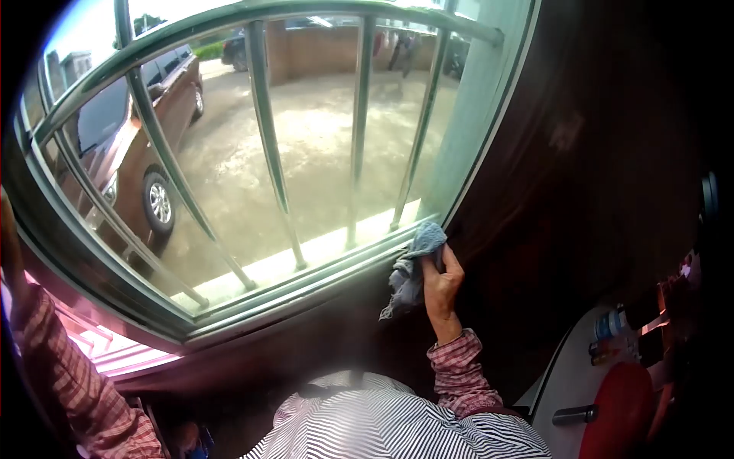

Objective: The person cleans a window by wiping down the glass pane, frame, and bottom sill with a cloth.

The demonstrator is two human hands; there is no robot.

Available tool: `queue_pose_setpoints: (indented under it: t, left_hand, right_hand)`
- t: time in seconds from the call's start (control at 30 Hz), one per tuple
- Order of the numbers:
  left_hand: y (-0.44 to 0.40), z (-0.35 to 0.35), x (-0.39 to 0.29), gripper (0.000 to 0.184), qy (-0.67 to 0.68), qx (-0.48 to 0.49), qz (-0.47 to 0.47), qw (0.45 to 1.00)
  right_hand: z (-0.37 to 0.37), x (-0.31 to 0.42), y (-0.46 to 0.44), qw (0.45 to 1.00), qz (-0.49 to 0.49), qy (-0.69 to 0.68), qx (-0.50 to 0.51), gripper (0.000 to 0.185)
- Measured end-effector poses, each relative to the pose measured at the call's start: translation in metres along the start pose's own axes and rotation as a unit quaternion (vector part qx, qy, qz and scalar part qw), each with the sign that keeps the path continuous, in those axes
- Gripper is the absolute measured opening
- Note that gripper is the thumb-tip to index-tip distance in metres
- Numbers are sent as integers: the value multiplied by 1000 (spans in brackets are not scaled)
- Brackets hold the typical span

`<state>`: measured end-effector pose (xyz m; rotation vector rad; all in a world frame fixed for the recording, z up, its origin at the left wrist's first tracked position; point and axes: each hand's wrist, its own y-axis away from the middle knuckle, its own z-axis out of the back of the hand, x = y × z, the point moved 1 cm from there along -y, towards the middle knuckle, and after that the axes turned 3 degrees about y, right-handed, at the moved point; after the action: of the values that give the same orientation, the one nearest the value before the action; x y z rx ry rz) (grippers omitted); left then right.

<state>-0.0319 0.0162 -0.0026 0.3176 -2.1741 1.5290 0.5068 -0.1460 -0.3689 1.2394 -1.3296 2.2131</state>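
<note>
A bunched grey-blue cloth (409,271) is gripped in my right hand (441,287), its loose end hanging down to the left. The cloth presses at the lower right corner of the window frame (306,289), on the bottom track. My left arm reaches up along the left edge of the view in a checked sleeve. Only a dark sliver of my left hand (9,229) shows there, beside the window's left side, and its fingers are out of sight.
Metal bars (267,130) cross the window. Outside stand a brown car (126,149) and a brick wall (313,53), with a blurred person at the back. At lower right is a round table (554,382) with a red item (619,405) and small containers (609,325).
</note>
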Motion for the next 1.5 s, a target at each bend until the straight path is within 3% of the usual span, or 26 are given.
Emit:
queue_pose_setpoints:
  t: [0.1, 0.17, 0.3, 0.37, 0.43, 0.63, 0.73, 0.8, 0.87, 0.93, 1.03, 1.1, 1.13, 1.27, 1.37, 1.5]
  left_hand:
    - [-4, 2, -3, 47, 13, -1, -10, 1000]
    - [-4, 5, 1, 46, 9, 5, -35, 999]
    - [1, 4, -2, 45, 41, -14, -22, 999]
    - [1, 4, -3, 45, 39, -17, -33, 999]
    - [0, 7, -2, 45, 34, -17, -42, 998]
    - [-1, 4, 6, 45, 32, -18, -53, 998]
    - [5, -3, 5, 46, 35, -28, -44, 998]
    - [5, 4, 0, 46, 57, 17, 27, 998]
    - [44, -38, 65, 45, -148, 120, 201, 961]
    - [2, -3, 2, 42, 53, -29, -25, 998]
    - [1, 2, -3, 41, 65, -14, -24, 998]
    - [4, -1, -3, 39, 86, -44, -32, 995]
    - [6, -6, 1, 38, 81, -71, -53, 993]
    - [7, -23, 22, 37, 70, -129, -102, 984]
    - [2, -12, 25, 37, 52, -115, -141, 982]
    - [7, -9, 21, 36, 82, -98, -106, 986]
  right_hand:
    - [44, -60, -48, 989, -16, 64, -134, 34]
    - [61, -108, -69, 990, -40, 63, -121, 36]
    - [32, -108, -51, 989, -65, 117, -63, 36]
    - [-3, -82, -20, 995, -52, 79, -16, 28]
    - [-39, -45, 24, 983, 73, 166, -9, 21]
    - [-81, 7, 69, 984, 134, 90, 81, 21]
    - [-96, 34, 87, 979, 116, 15, 165, 27]
    - [-111, 47, 104, 958, 128, -4, 257, 30]
    - [-122, 73, 101, 939, 110, -79, 316, 32]
    - [-119, 103, 75, 929, 77, -115, 344, 31]
    - [-89, 142, 8, 950, 64, -194, 238, 24]
    - [-63, 133, -57, 978, 187, -85, 44, 23]
    - [-49, 166, -88, 968, 204, -143, 8, 21]
    - [4, 193, -207, 916, 328, 42, -227, 27]
    - [35, 183, -279, 914, 328, 41, -237, 28]
    - [9, 226, -220, 849, 418, 229, -229, 31]
